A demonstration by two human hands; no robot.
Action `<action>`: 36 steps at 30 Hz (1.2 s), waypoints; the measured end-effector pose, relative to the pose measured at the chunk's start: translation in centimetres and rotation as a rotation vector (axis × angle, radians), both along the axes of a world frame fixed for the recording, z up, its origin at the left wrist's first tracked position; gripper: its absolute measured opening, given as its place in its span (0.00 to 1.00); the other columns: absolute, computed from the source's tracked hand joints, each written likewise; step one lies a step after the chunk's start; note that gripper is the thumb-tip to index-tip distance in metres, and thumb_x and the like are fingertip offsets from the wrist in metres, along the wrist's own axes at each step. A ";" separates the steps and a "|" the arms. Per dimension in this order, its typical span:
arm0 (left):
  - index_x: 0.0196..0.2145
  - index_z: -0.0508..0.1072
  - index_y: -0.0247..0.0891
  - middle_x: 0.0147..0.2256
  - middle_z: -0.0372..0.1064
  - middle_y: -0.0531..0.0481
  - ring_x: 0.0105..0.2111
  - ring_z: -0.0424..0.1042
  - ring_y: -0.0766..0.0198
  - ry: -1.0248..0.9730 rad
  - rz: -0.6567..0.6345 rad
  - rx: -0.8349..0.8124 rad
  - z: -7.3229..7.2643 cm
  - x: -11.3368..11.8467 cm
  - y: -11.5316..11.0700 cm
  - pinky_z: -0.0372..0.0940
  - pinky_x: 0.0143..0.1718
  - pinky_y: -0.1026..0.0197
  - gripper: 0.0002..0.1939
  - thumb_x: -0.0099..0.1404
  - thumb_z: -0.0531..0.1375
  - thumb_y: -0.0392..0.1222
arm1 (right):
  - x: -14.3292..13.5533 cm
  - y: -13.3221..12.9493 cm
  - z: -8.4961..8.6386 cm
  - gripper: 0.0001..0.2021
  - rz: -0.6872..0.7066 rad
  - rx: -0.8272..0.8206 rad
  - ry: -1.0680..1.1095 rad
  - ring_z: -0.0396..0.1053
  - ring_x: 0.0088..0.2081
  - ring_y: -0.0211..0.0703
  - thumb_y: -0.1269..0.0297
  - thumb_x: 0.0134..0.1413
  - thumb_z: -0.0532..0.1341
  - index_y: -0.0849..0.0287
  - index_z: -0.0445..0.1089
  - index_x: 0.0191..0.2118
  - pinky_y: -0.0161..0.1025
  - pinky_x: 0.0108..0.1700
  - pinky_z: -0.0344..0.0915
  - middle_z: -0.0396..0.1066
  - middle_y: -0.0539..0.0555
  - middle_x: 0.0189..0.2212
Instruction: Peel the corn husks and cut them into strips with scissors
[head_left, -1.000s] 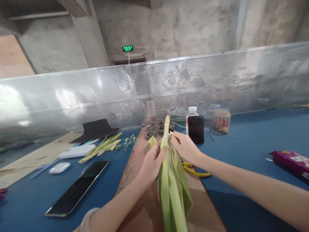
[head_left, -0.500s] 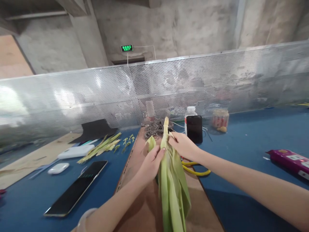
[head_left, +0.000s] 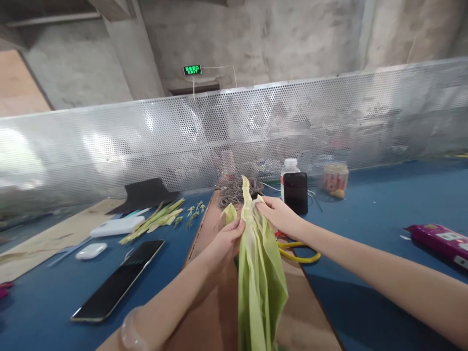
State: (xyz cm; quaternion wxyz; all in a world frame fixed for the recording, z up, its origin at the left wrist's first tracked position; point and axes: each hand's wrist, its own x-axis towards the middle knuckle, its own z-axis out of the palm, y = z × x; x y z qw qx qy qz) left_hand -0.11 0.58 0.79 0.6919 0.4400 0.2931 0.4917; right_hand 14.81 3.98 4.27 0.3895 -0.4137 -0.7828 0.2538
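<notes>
A bundle of long pale green leaves [head_left: 258,273] stands upright over a brown board [head_left: 215,312] in the middle of the blue table [head_left: 365,219]. My left hand [head_left: 225,239] grips the bundle from the left, just below its pointed tip. My right hand [head_left: 277,214] pinches an outer leaf near the top on the right side. A small leaf flap sticks out above my left fingers.
A black phone [head_left: 119,280], white earbud case [head_left: 90,250], white power bank [head_left: 117,226] and cut green stalks [head_left: 157,220] lie left. A standing phone [head_left: 295,192], bottle [head_left: 290,166], jar [head_left: 335,179], grey cord pile [head_left: 234,189], yellow-handled tool [head_left: 298,251] and purple packet [head_left: 438,239] lie right. A perforated metal screen [head_left: 109,146] runs behind.
Both hands have shifted slightly up the leaf bundle toward its tip. The bundle leans a little more to the left. The view has moved slightly.
</notes>
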 end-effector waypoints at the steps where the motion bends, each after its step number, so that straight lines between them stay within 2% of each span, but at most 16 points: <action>1: 0.41 0.70 0.34 0.36 0.72 0.45 0.40 0.70 0.56 0.002 -0.002 0.018 0.0 0.0 0.0 0.61 0.43 0.58 0.15 0.54 0.60 0.40 | 0.0 0.0 0.1 0.12 0.005 -0.006 -0.007 0.54 0.22 0.33 0.61 0.52 0.45 0.61 0.59 0.25 0.31 0.24 0.52 0.56 0.47 0.20; 5: 0.40 0.71 0.34 0.37 0.71 0.44 0.40 0.69 0.56 0.061 -0.013 0.105 -0.7 0.1 0.4 0.60 0.42 0.59 0.15 0.56 0.59 0.43 | 0.3 0.2 0.1 0.09 -0.006 -0.013 -0.067 0.53 0.21 0.33 0.64 0.48 0.48 0.61 0.61 0.25 0.30 0.22 0.50 0.57 0.47 0.19; 10: 0.35 0.70 0.34 0.33 0.71 0.46 0.35 0.70 0.59 0.089 0.068 0.163 -1.9 0.3 1.5 0.61 0.37 0.60 0.15 0.52 0.62 0.46 | 0.5 0.8 -0.5 0.07 -0.072 0.041 -0.116 0.54 0.22 0.34 0.67 0.45 0.50 0.61 0.58 0.20 0.31 0.22 0.48 0.58 0.47 0.18; 13: 0.34 0.70 0.34 0.31 0.70 0.47 0.33 0.69 0.60 0.159 0.083 0.188 -1.7 0.1 1.6 0.61 0.35 0.61 0.15 0.51 0.62 0.46 | 0.4 0.7 -0.7 0.08 -0.089 0.052 -0.124 0.53 0.21 0.33 0.66 0.46 0.49 0.60 0.58 0.21 0.31 0.22 0.47 0.58 0.47 0.18; 20: 0.27 0.69 0.35 0.28 0.68 0.50 0.30 0.66 0.63 0.362 0.181 0.377 -1.1 -0.4 1.6 0.58 0.36 0.62 0.11 0.53 0.60 0.47 | 0.1 0.6 -0.6 0.10 -0.111 0.089 -0.118 0.53 0.21 0.33 0.64 0.49 0.47 0.59 0.53 0.20 0.32 0.23 0.47 0.56 0.46 0.17; 25: 0.28 0.68 0.35 0.29 0.68 0.49 0.31 0.65 0.63 0.338 0.132 0.355 -1.6 -0.4 2.0 0.58 0.37 0.61 0.12 0.54 0.60 0.48 | 0.1 0.5 -0.6 0.10 -0.131 0.071 -0.075 0.50 0.21 0.33 0.65 0.47 0.48 0.59 0.52 0.18 0.32 0.22 0.45 0.53 0.46 0.16; 29: 0.30 0.69 0.35 0.27 0.67 0.51 0.29 0.66 0.65 0.227 0.077 0.274 -1.8 -0.4 2.1 0.59 0.35 0.62 0.13 0.52 0.61 0.47 | 0.0 0.4 -0.4 0.10 -0.122 0.004 -0.012 0.49 0.20 0.32 0.64 0.47 0.47 0.60 0.54 0.19 0.31 0.21 0.47 0.52 0.46 0.17; 36: 0.28 0.66 0.35 0.22 0.65 0.55 0.22 0.66 0.68 0.026 -0.002 0.083 -1.2 0.0 1.5 0.59 0.30 0.64 0.14 0.47 0.65 0.44 | -0.6 0.1 -1.1 0.13 -0.103 -0.062 0.075 0.54 0.20 0.34 0.62 0.50 0.44 0.62 0.59 0.23 0.31 0.20 0.51 0.57 0.48 0.18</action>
